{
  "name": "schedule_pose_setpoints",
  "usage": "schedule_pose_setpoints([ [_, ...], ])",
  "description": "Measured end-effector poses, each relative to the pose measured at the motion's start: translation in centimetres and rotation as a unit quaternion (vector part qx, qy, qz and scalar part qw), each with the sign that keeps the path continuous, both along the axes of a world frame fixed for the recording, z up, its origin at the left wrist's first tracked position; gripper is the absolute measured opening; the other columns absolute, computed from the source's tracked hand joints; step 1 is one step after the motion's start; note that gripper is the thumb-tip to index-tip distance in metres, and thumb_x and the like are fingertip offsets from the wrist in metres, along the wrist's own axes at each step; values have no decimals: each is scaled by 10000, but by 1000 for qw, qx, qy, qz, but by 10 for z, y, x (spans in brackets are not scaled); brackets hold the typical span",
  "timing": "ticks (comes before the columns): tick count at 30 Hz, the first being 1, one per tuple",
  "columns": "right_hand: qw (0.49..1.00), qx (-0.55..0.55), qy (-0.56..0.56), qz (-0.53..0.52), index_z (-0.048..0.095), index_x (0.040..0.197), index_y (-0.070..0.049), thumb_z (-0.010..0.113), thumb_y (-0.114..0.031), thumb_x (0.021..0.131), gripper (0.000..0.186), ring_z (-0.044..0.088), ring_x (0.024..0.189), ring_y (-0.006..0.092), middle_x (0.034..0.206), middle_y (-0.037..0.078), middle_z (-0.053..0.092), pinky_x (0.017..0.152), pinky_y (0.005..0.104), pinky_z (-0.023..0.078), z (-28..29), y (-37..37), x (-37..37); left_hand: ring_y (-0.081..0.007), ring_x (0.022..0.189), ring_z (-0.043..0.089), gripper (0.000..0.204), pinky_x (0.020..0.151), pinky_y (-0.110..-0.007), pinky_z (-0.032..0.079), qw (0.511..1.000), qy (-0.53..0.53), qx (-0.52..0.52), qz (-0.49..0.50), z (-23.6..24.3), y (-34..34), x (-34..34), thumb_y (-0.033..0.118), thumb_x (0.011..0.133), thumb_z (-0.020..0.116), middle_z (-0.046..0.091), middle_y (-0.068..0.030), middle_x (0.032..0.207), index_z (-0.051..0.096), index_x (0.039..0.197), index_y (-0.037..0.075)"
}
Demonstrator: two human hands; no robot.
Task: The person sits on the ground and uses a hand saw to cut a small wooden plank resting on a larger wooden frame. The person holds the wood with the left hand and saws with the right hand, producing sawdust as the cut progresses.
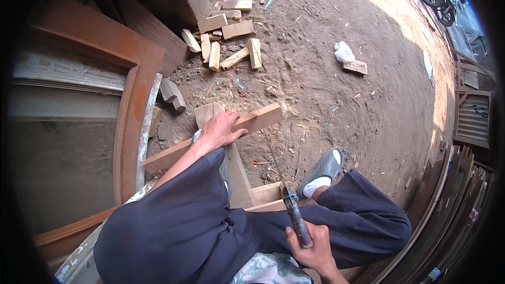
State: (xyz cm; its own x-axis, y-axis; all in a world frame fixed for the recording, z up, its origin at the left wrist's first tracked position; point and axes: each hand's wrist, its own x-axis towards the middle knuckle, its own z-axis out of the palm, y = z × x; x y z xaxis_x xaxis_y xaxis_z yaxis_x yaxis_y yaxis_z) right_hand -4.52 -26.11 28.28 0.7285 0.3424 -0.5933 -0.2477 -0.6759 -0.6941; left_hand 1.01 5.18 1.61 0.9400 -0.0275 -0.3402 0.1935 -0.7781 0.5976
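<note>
My left hand (218,130) grips a wooden plank (260,118) from above, thumb on its near side. The plank slants up to the right and rests across another board (239,179) beside my left foot. In my right hand (314,247), over my lap, is the dark, worn handle of a handsaw (297,222) with blue wrapping at its top. Its thin blade shows almost edge-on and points up toward the plank's right part. Whether the blade touches the plank, I cannot tell.
Several cut wood blocks (238,30) lie on the dirt ahead. A brown framed panel (150,58) leans at the left. Stacked boards (442,205) stand at the right. A white plastic bag (344,51) lies beside a small block (355,67). My right foot's sandal (322,168) is near the blade.
</note>
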Motion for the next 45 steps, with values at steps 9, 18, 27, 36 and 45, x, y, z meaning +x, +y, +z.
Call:
schedule_pose_setpoints([
  [9, 998, -42, -31, -38, 582, 732, -9, 720, -65, 879, 210, 441, 424, 166, 521, 92, 479, 470, 339, 408, -11, 26, 18, -339, 1104, 641, 677, 953, -456, 503, 999, -16, 18, -23, -20, 8, 3, 554, 809, 810, 685, -165, 1100, 671, 1180, 5],
  [18, 998, -59, -33, -5, 594, 756, 7, 721, -67, 882, 193, 453, 442, 152, 535, 98, 493, 477, 340, 402, -11, 37, 48, -337, 1135, 622, 689, 994, -471, 468, 996, -13, 24, -86, -16, -1, 4, 478, 844, 797, 655, -153, 1182, 577, 1304, 16],
  [27, 992, -95, 19, 86, 591, 763, 57, 698, -115, 922, 257, 594, 536, 425, 609, 235, 568, 543, 433, 466, 6, 71, 92, -342, 1127, 621, 630, 972, -448, 499, 997, 2, 63, -37, -9, -16, -3, 372, 855, 801, 631, -153, 1179, 551, 1317, 24],
  [36, 996, -73, 30, 53, 592, 808, 33, 698, -112, 923, 214, 595, 545, 434, 615, 235, 574, 555, 435, 488, 8, 70, 62, -339, 1167, 595, 636, 1017, -467, 489, 998, -10, 59, -31, -11, -19, -6, 359, 860, 787, 605, -149, 1199, 531, 1319, 0],
  [45, 996, -67, 49, -28, 594, 763, 42, 722, -119, 920, 258, 440, 499, 155, 563, 153, 511, 514, 372, 414, -3, 38, 65, -364, 1197, 604, 689, 1029, -462, 474, 997, -1, 66, -35, -6, -19, -6, 404, 880, 771, 619, -184, 1273, 533, 1393, 11],
])
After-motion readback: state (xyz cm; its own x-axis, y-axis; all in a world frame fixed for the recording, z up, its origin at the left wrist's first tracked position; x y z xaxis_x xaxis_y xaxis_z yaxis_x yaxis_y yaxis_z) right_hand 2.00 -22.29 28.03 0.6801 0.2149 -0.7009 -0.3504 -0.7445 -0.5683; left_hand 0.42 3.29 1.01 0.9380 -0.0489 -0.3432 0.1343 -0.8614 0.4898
